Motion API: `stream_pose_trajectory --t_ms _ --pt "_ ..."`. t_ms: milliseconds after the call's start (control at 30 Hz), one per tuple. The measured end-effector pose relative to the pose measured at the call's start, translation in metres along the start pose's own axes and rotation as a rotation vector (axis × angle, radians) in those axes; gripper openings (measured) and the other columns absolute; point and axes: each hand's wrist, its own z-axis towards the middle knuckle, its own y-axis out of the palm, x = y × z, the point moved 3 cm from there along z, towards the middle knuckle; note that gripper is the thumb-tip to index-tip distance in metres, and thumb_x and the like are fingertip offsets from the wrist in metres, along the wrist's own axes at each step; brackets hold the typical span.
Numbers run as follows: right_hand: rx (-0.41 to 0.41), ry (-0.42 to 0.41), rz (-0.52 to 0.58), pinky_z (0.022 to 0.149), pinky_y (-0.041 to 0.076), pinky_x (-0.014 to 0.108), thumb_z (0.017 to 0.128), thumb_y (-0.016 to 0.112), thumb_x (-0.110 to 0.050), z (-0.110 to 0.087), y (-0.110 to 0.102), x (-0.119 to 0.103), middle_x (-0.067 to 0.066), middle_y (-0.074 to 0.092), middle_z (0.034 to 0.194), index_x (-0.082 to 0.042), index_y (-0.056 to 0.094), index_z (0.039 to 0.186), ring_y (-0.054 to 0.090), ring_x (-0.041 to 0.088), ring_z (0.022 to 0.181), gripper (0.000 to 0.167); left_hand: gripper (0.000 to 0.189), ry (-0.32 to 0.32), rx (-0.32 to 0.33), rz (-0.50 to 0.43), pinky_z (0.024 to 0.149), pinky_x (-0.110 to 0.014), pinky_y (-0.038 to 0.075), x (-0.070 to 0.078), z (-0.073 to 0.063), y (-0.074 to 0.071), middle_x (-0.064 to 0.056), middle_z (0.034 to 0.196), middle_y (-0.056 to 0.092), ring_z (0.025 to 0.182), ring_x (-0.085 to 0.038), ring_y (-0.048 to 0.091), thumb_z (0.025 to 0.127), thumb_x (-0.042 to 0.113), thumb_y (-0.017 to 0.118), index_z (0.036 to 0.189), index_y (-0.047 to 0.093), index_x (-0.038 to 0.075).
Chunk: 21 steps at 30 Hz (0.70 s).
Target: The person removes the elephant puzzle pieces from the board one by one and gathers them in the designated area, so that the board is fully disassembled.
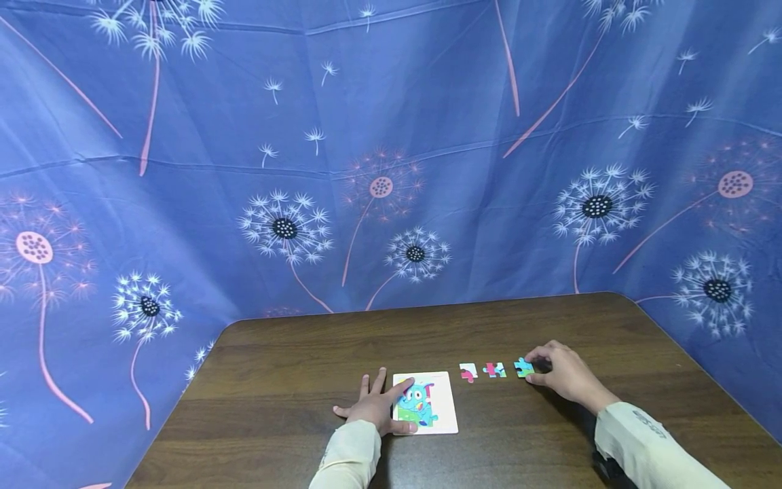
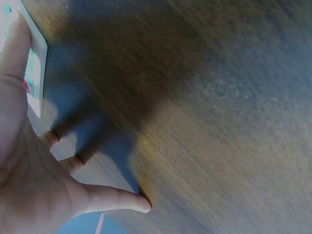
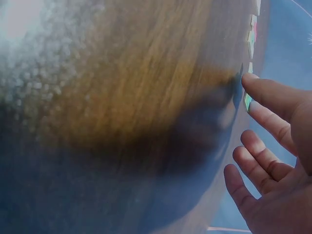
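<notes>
A white puzzle board (image 1: 447, 407) with a partly assembled picture of a blue cartoon creature lies on the table. My left hand (image 1: 374, 409) spreads its fingers at the board's left side; index finger and thumb rest on it, the others on the wood. To the right, three loose jigsaw pieces form a row: a white and pink piece (image 1: 468, 371), a pink and blue piece (image 1: 494, 370) and a blue-green piece (image 1: 523, 367). My right hand (image 1: 569, 375) pinches that last piece by its right side between thumb and index finger. In the right wrist view its remaining fingers are loosely bent.
The brown wooden table (image 1: 293, 380) has rounded far corners. Behind it and at both sides hangs a blue cloth (image 1: 464, 163) with a dandelion print. A dark band-like object (image 1: 605, 468) shows beneath the right sleeve.
</notes>
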Motion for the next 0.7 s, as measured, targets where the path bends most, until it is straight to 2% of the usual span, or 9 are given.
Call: stream_pose_trajectory --t_ms 367,700 --pt "-0.048 0.034 -0.004 0.084 0.048 0.059 0.078 0.088 -0.015 0.0062 0.0016 0.0014 0.011 0.063 0.101 -0.007 0.075 0.103 0.06 0.038 0.099 0.03 0.083 0.003 0.001 -0.014 0.09 -0.092 0.02 -0.0012 0.0014 0.0009 -0.003 0.168 0.022 0.154 -0.037 0.015 0.079 0.051 0.082 0.152 0.043 0.045" --pt "-0.039 0.019 0.008 0.083 0.048 0.058 0.077 0.088 -0.014 0.0052 0.0022 0.001 0.011 0.063 0.1 -0.007 0.075 0.102 0.06 0.037 0.097 0.029 0.083 0.007 0.006 -0.004 0.09 -0.092 0.021 -0.0006 0.0005 0.0002 -0.003 0.167 0.023 0.154 -0.037 0.016 0.079 0.051 0.082 0.152 0.043 0.045"
